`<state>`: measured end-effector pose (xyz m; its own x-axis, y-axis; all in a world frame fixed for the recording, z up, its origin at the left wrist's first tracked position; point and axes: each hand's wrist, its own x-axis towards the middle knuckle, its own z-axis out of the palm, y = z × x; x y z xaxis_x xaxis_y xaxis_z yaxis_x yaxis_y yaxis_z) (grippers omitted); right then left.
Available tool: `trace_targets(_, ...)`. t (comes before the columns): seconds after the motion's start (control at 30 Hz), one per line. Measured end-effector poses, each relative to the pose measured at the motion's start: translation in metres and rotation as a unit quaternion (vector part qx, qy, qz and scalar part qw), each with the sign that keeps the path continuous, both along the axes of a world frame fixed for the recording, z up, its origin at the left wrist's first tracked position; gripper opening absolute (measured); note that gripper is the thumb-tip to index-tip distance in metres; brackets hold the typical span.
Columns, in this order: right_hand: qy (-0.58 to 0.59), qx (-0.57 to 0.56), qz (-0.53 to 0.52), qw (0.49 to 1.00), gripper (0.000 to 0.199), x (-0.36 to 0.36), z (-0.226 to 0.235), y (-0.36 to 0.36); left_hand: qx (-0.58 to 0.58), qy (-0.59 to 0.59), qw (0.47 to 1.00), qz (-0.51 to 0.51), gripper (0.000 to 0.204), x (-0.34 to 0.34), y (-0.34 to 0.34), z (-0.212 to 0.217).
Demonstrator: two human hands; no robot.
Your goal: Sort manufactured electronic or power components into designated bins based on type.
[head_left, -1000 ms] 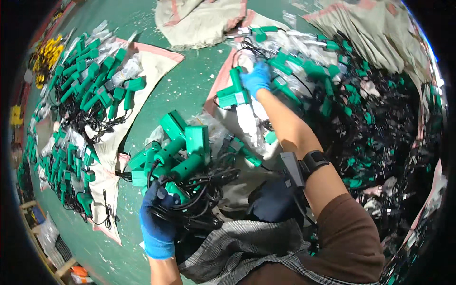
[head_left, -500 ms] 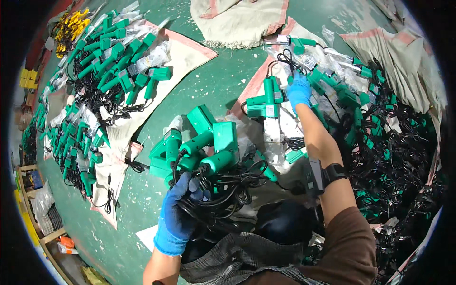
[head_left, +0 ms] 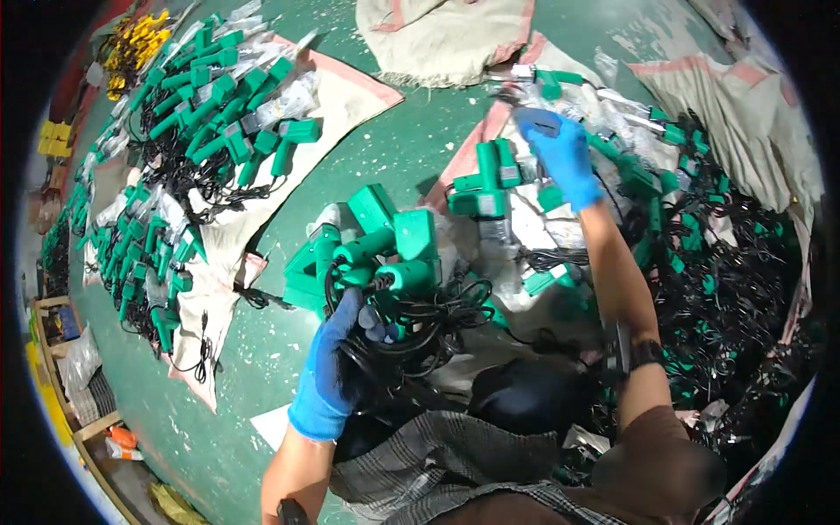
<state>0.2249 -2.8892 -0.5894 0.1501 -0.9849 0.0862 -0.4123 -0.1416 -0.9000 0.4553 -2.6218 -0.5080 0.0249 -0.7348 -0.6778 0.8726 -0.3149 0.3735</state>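
My left hand (head_left: 331, 367), in a blue glove with dark-coated fingers, is closed round the black cords (head_left: 429, 337) of several green corded hand tools (head_left: 409, 276). Their thick green handles and boxy heads stick up beyond my fist. My right hand (head_left: 560, 157), also gloved in blue, is over the far part of the right-hand pile with its fingers curled. A blurred dark streak shows just beyond those fingertips; what they hold is too smeared to make out. Close to its left lie other green tools (head_left: 486, 179), some with clear plastic wrapping.
At the left, a large heap of green tools (head_left: 219, 105) lies on pale sacking (head_left: 337, 92). A dense tangle of black cords (head_left: 726, 297) fills the right side. Yellow tools (head_left: 136, 44) lie far left. A wooden-edged shelf (head_left: 96, 429) stands at the left rim.
My right hand has risen slightly away from the pile, its fingers now pointing up and left. The looped black cord by it no longer shows there. My left hand keeps its bundle.
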Motion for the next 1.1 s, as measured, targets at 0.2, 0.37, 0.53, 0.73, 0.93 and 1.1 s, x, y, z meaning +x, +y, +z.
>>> trace_targets(0.2, 0.021, -0.213, 0.389, 0.896, 0.023, 0.017, 0.139, 0.133, -0.047, 0.083, 0.995, -0.038, 0.047, -0.02, -0.027, 0.015)
trace_targets(0.37, 0.073, -0.31, 0.419, 0.85, 0.008, 0.05, 0.13, 0.21, -0.156, 0.18, 0.965, -0.107, 0.078, -0.014, -0.014, 0.001)
trace_targets(0.53, 0.161, -0.326, 0.445, 0.818, 0.021, 0.053, 0.141, 0.258, -0.056, -0.032, 0.981, -0.181, 0.053, -0.029, -0.003, 0.016)
trace_targets(0.73, 0.162, -0.421, 0.346, 0.823, 0.022, 0.041, 0.163, 0.284, 0.0, -0.137, 0.973, -0.186, 0.037, -0.034, 0.008, 0.033)
trace_targets(0.93, -0.133, -0.105, 0.144, 0.975, 0.037, -0.07, 0.181, 0.237, -0.123, -0.212, 0.966, -0.082, 0.042, 0.025, 0.034, 0.091)
trace_targets(1.1, -0.067, -0.002, 0.003, 0.998, 0.066, -0.158, 0.034, 0.199, -0.204, -0.103, 0.973, 0.016, 0.052, 0.068, 0.066, 0.127)
